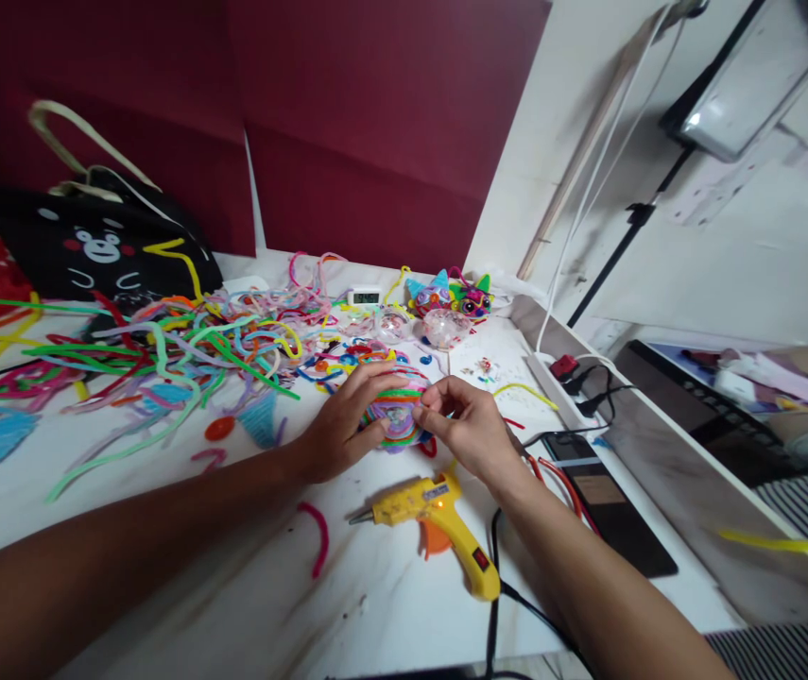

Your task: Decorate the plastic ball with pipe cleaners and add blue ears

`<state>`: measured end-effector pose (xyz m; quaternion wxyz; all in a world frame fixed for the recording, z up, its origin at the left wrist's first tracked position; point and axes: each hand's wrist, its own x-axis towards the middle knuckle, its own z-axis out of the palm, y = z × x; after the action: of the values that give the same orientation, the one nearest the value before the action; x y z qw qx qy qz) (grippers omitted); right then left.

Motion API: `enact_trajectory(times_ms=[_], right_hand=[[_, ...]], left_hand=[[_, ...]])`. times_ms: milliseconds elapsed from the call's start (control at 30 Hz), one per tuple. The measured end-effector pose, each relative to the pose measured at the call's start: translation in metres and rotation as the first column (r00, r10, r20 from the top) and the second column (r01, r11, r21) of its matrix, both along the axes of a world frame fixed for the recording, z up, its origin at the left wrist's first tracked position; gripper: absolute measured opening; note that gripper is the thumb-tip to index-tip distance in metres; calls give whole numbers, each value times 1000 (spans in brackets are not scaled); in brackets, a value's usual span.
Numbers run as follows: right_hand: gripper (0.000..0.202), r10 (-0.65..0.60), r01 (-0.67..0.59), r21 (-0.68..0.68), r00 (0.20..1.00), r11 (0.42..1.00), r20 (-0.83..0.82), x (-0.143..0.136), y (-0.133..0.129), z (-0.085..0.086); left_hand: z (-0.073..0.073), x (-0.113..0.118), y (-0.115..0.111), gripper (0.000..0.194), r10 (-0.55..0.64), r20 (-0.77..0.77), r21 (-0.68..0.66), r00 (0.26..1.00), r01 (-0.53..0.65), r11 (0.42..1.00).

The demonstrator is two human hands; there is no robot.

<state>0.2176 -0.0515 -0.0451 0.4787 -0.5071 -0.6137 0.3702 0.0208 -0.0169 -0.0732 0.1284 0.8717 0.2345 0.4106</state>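
A round ball wrapped in colourful fuzzy stems (398, 406) rests on the white table, green, orange and purple bands showing. My left hand (347, 420) is curled round its left side, thumb at the lower front. At the ball's right edge, my right hand (466, 423) has thumb and index finger pinched together; anything between them is too small to make out. Just below the hands lies a yellow glue gun (438, 524), its nozzle pointing left and a small light lit on its body. A pink stem piece (316, 538) lies left of the nozzle.
Tangled fuzzy stems (183, 349) cover the left and middle of the table. Behind are a black bag (102, 241), a small digital clock (365, 297) and two decorated balls (450, 295). On the right are a power strip (560, 392), a dark phone (609, 505) and black cables.
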Motion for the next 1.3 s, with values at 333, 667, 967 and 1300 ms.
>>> enact_trajectory(times_ms=[333,667,967,1300], right_hand=[[16,-4,4,-10,999,1000,-36,-1,-1,-1],[13,-20,21,23,1000,1000,-10,-3,-1,-3],[13,-22,21,45,999,999,31,-3,-2,-4],[16,45,-46,28,999,999,29,3,-5,3]], left_hand=[[-2,-3,4,31,-9,-54,36,998,11,999],[-5,-2,1,32,19,-69,28,997,-17,999],[-5,0,-1,28,25,-30,32,999,-24,999],[-5,0,1,33,20,-21,23,1000,-20,1000]])
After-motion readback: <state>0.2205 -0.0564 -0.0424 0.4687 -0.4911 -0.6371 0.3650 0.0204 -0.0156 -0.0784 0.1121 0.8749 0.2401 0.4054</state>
